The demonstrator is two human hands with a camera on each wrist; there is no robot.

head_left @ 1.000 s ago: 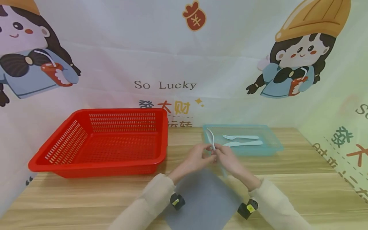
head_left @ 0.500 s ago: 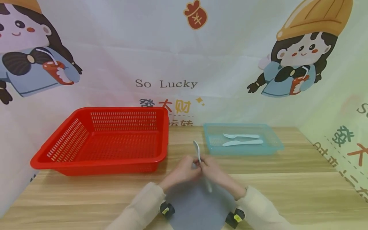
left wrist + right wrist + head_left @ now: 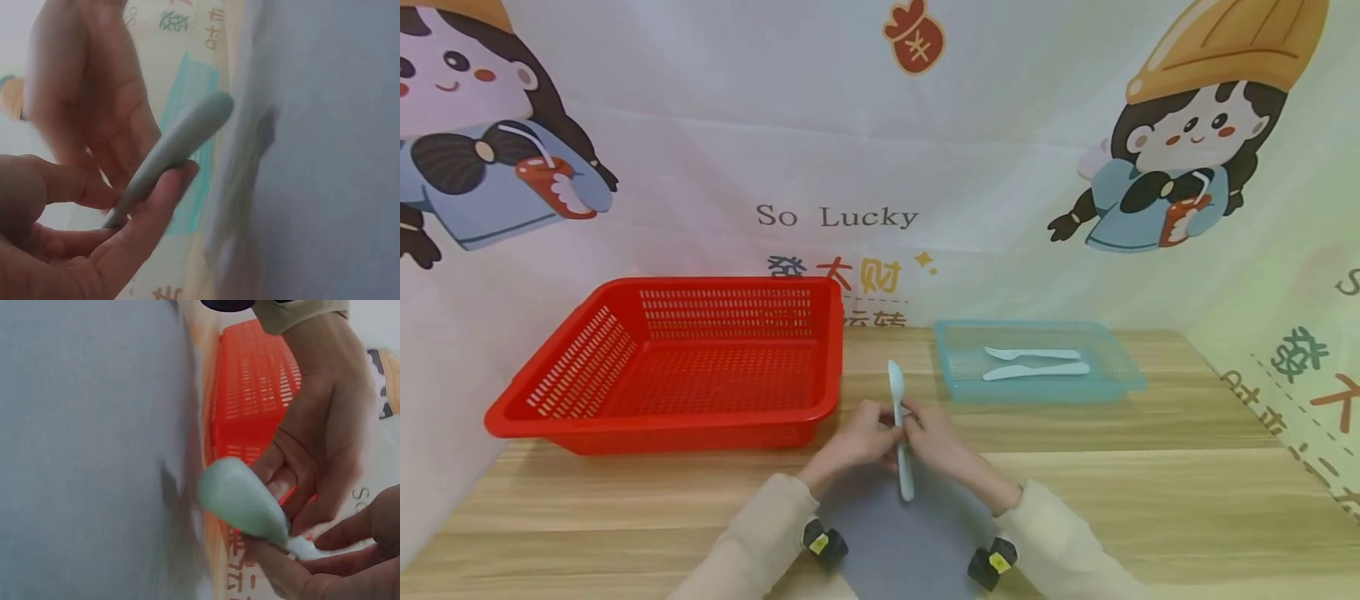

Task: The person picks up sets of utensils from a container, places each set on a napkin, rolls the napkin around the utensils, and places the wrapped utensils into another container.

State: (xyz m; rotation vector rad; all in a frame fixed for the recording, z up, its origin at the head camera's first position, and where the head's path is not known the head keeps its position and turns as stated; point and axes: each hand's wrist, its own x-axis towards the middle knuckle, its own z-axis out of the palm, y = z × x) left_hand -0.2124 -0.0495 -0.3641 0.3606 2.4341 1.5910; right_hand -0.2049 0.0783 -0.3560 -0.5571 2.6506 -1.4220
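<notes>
Plastic spoon (image 3: 897,392) has swung from an 11-to-5 slant to nearly 12-to-6 and shifted toward 9 o'clock since the previous frame, both hands with it. Left hand (image 3: 861,435) and right hand (image 3: 936,442) each pinch its mid-length between fingers, handle end over grey sheet (image 3: 910,550). Red basket (image 3: 692,436) at 10 o'clock; blue tray (image 3: 1037,393) at 2. Risk: smooth, narrow handle may twist or drop if one pinch loosens before the other is firm.

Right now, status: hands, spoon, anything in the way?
Left hand and right hand both pinching spoon. Spoon raised over grey mat. Red basket off to the left, nothing seen blocking.
</notes>
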